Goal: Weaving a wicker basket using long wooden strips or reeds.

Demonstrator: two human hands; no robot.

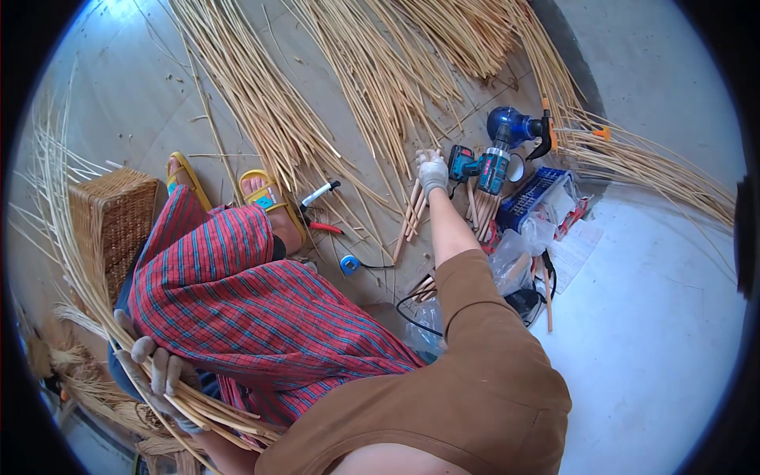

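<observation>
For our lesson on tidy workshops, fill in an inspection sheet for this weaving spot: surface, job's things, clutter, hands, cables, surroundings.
Surface: bare floor, pale at right, strewn with cane at top.
Job's things: short sticks under the right hand; long cane strips in the left hand; loose cane spread ahead.
Clutter: drill, blue box, pliers, tape measure, plastic bags.
Hands: right hand, gloved, gripping the stick tops; left hand, gloved, closed around the strips.
Cables: black cord looping by the right arm.
Surroundings: woven basket at left; yellow sandals on the feet.
</observation>
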